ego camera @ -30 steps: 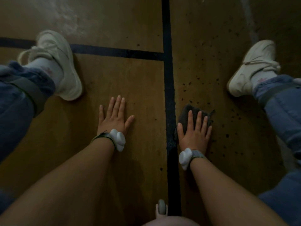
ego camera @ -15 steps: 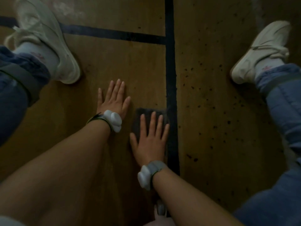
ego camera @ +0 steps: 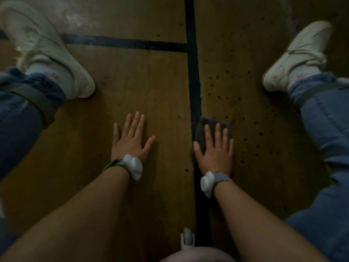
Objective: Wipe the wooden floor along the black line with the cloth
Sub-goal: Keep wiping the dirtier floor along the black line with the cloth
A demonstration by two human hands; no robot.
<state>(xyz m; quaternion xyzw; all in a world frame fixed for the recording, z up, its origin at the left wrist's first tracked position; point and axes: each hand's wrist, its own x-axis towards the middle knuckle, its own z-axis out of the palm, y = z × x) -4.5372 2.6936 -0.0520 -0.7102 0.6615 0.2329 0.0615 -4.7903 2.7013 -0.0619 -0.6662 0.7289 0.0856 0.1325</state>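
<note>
A dark cloth [ego camera: 200, 130] lies flat on the wooden floor [ego camera: 147, 95], just right of the long black line [ego camera: 192, 72] and touching its edge. My right hand [ego camera: 214, 150] presses down on the cloth with fingers spread, covering most of it. My left hand [ego camera: 131, 140] rests flat on the bare floor to the left of the line, fingers apart, holding nothing. Both wrists carry white bands.
A second black line [ego camera: 122, 42] branches left from the long one. Dark specks [ego camera: 245, 103] dot the floor right of the line. My white shoes stand at the left [ego camera: 52, 53] and right [ego camera: 294, 59], with blue trouser legs beside them.
My right hand slid the cloth from the left side of the black line back across to its right side. The left hand stayed planted on the floor.
</note>
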